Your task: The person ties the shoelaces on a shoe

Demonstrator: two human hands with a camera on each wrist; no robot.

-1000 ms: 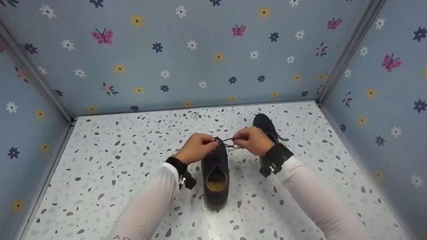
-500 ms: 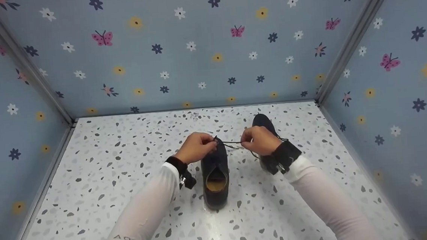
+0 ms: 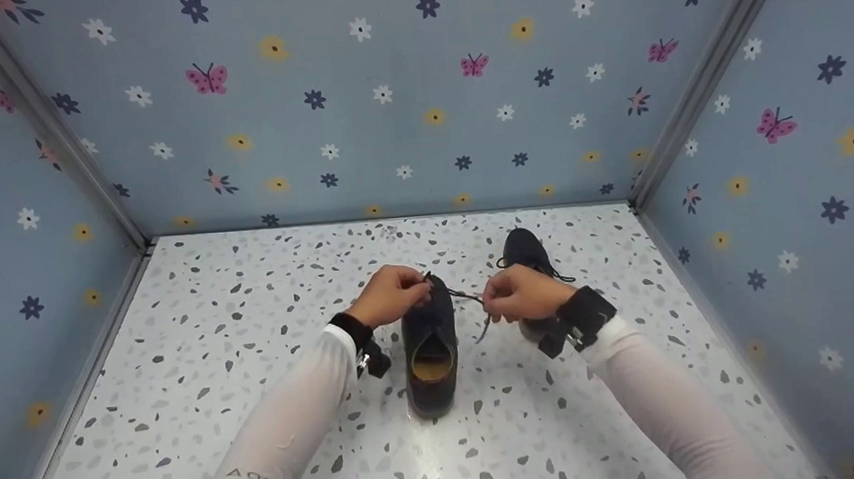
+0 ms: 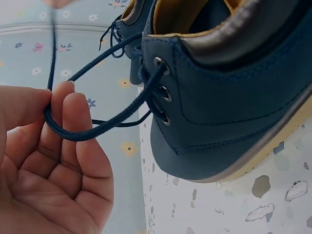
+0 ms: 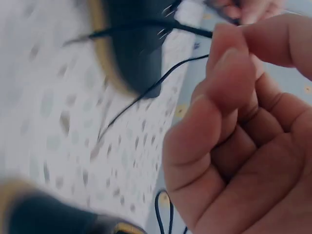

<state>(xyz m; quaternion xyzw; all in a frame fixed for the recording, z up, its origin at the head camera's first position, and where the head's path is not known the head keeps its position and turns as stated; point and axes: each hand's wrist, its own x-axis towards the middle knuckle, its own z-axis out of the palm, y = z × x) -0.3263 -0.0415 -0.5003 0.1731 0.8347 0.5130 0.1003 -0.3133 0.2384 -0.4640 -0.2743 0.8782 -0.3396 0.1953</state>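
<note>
A dark blue lace-up shoe [image 3: 430,344] stands on the floor, toe toward the far wall, its laces drawn up from the metal eyelets. Above its front, my left hand [image 3: 393,296] pinches a dark shoelace [image 4: 87,134] between thumb and fingers; in the left wrist view the lace bends in a loop at the fingertips. My right hand [image 3: 525,293], to the right of the shoe, pinches a lace [image 5: 146,23] between thumb and forefinger. Loose lace ends dangle below it. Behind the right hand stands the matching shoe [image 3: 525,248], partly covered by hand and wrist.
The floor [image 3: 249,282] is white with grey speckles. A blue wall panel [image 3: 400,68] with flowers and butterflies closes the far side, and similar panels stand left and right. Black wrist straps with cameras [image 3: 375,356] hang close to the shoes.
My right hand has moved to the right and slightly toward me, first stretching the lace, which now slopes down from the left hand. The left hand has hardly moved.
</note>
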